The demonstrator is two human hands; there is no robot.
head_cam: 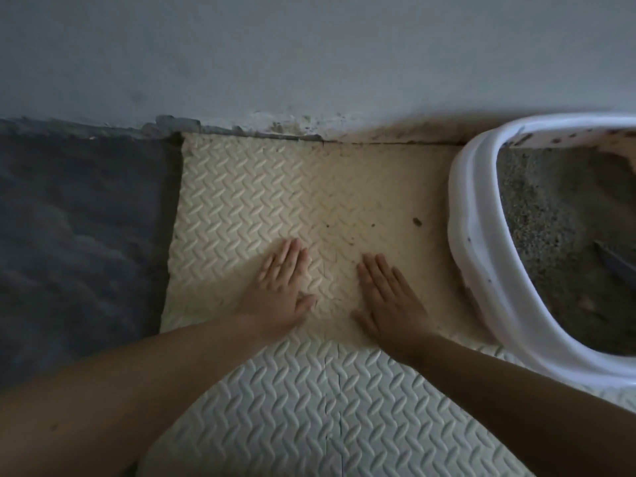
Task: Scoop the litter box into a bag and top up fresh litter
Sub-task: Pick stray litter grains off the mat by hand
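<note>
Both left hand (278, 287) and right hand (389, 301), fingers (289, 256) straight, on mat (258, 201) beside litter box (481, 215)

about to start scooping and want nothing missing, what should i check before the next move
1. Hands free: left hand and right hand lie flat on the foam mat, holding nothing: ok.
2. Litter box uncovered, beside the right hand: ok.
3. Scoop: dark shape in the litter, maybe it: cannot tell.
4. Bag: none in view: not ok.
5. Mat clean: stray bits near the box: not ok.
</note>
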